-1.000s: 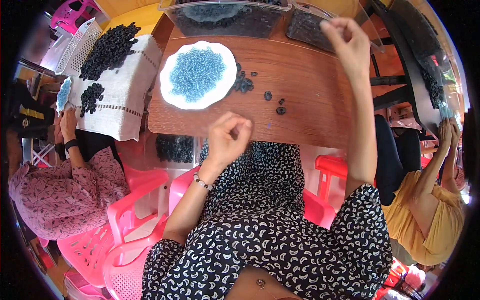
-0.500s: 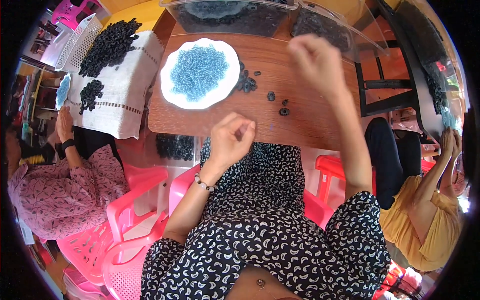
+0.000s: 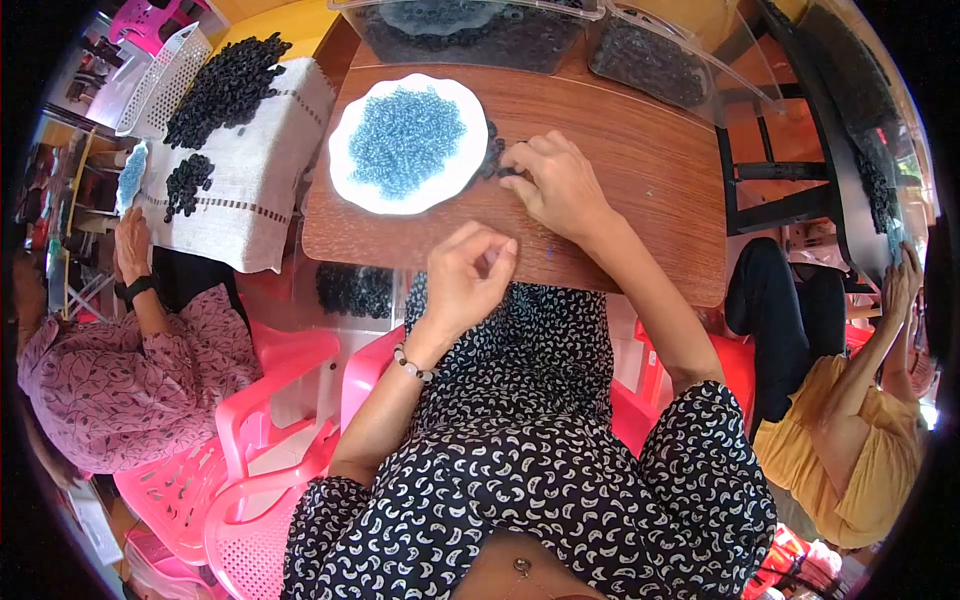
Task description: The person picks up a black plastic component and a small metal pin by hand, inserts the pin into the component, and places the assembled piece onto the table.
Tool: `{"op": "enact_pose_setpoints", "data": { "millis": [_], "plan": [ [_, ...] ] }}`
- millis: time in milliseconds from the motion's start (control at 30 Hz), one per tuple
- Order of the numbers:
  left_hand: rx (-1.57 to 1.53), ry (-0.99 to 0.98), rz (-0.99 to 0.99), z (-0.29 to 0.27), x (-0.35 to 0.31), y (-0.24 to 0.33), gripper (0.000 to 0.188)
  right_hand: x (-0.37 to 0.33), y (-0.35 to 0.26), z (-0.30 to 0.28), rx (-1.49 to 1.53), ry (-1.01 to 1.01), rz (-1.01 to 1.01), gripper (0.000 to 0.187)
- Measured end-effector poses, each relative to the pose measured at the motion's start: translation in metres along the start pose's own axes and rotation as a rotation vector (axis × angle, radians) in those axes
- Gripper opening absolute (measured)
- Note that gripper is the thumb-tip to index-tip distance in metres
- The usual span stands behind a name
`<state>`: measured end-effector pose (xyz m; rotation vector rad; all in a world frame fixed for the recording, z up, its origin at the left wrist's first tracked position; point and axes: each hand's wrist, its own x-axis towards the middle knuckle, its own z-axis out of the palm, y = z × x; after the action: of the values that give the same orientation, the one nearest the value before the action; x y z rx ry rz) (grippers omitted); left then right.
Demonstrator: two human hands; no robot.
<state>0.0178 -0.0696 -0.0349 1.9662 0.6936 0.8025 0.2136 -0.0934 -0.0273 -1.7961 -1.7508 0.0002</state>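
A scalloped white plate (image 3: 352,185) heaped with small translucent blue pieces (image 3: 405,140) stands on the brown wooden table. Small round black parts (image 3: 493,150) lie against its right rim, partly hidden behind my fingers. My right hand (image 3: 555,185) reaches in there, thumb and fingers closing on a small black part (image 3: 507,172). Over the table's front edge, my left hand (image 3: 470,275) is curled with thumb and forefinger pinched together. Whatever may be in that pinch is too small or hidden to name.
Clear plastic bins (image 3: 470,45) of black parts line the table's back. At left, a person's hand (image 3: 130,245) is by a cloth-covered table (image 3: 255,200) with heaped black parts (image 3: 225,90) and a white basket (image 3: 165,85). Another person (image 3: 850,450) sits at right.
My right hand has come down from near the back bins to the black parts beside the plate. The loose parts at mid-table are no longer visible. My left hand has barely moved.
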Motion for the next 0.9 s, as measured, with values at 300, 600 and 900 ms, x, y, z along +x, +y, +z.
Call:
{"op": "enact_pose_setpoints", "data": {
  "millis": [300, 600, 900],
  "plan": [
    [-0.342, 0.082, -0.248, -0.001, 0.001, -0.016, 0.017, -0.021, -0.026, -0.028, 0.338, 0.016, 0.082, 0.017],
    [-0.679, -0.221, -0.355, -0.025, 0.001, 0.01, 0.033, -0.044, -0.045, -0.045, 0.54, -0.03, -0.015, 0.023],
    [-0.701, -0.072, -0.386, -0.038, 0.002, 0.006, 0.027, 0.015, -0.037, -0.032, 0.447, -0.104, 0.089, 0.023]
  ]
}}
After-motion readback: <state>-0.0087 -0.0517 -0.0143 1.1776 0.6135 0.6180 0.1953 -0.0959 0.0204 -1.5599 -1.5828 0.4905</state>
